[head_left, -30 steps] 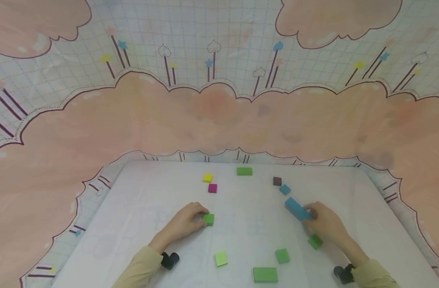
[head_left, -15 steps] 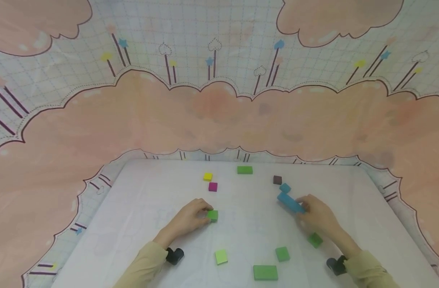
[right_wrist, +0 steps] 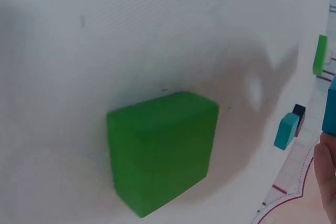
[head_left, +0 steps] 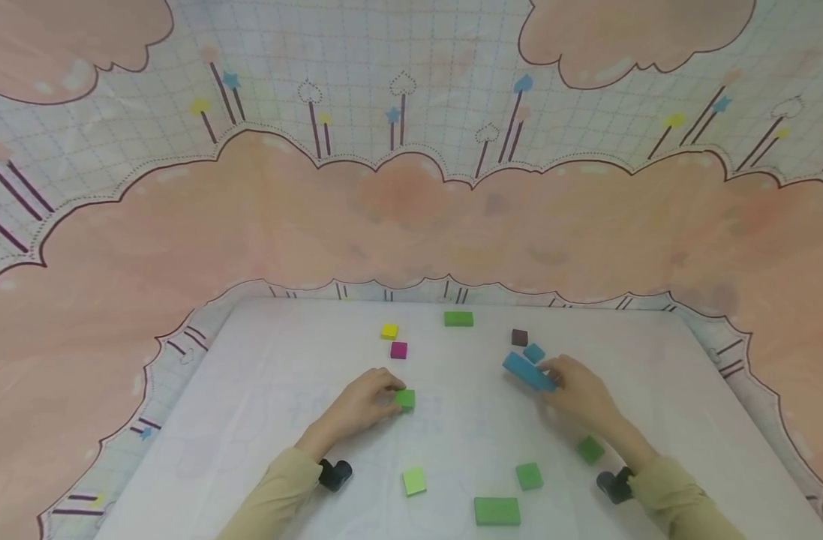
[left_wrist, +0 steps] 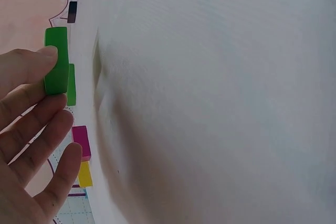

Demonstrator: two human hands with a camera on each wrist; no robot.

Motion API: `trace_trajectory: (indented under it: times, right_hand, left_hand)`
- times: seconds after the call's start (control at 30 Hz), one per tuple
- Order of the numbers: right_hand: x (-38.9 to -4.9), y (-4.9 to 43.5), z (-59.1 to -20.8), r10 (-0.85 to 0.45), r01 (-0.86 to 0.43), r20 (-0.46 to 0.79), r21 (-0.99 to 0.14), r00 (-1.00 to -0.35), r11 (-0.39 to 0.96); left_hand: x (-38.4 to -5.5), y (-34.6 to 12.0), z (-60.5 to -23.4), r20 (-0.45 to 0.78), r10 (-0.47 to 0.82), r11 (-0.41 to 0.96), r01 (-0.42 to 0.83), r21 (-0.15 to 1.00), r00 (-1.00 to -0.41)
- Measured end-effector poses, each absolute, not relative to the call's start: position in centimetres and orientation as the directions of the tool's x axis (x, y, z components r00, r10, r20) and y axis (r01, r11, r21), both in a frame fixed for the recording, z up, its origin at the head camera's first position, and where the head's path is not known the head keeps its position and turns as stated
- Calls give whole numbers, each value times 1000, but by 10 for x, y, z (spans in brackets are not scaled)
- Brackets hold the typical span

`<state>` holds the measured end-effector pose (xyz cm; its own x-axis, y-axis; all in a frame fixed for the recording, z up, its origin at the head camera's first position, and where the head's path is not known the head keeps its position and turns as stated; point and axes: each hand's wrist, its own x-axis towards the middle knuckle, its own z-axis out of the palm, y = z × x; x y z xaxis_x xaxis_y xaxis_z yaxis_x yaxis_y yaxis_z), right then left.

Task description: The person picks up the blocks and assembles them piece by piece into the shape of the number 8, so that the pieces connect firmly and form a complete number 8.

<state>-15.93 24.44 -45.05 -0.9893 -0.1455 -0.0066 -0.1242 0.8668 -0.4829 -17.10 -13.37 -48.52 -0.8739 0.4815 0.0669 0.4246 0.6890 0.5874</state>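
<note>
My left hand (head_left: 362,403) pinches a small green block (head_left: 405,400) between thumb and fingers. In the left wrist view that green block (left_wrist: 56,60) is held off the white surface, thumb on its face, the lower fingers loosely spread. A long blue block (head_left: 527,371) is pinched at its near right end by my right hand (head_left: 581,391), and it slants up to the left. Just beyond it lie a small blue block (head_left: 535,352) and a dark brown block (head_left: 520,337). The right wrist view catches only fingertips (right_wrist: 326,169) and an edge of the long blue block (right_wrist: 329,109).
A green block (head_left: 590,449) lies under my right forearm. Nearer me are a light green block (head_left: 414,481), a green block (head_left: 529,476) and a green rectangular block (head_left: 497,511). Farther back sit yellow (head_left: 389,331), magenta (head_left: 399,350) and long green (head_left: 458,319) blocks.
The right hand has carried the long blue block left and away from me. My left hand has shifted slightly right and farther out with its green block. The loose blocks have stayed put.
</note>
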Motion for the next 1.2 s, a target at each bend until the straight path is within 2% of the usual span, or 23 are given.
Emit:
trace_trajectory:
  times: [0.5,0.8,1.2]
  right_hand:
    - [-168,222,-443,-220,-208,34,-496,-975,843]
    - [-174,208,-442,-222,-204,25,-510,-975,836]
    - [-181,196,-444,-246,-213,6,-521,-969,827]
  left_hand:
    - [-176,-123,-482,16,484,680,387,623,-875]
    - [-176,-118,-481,46,505,670,425,608,-862]
    - [-179,-111,-481,39,501,666,414,621,-865]
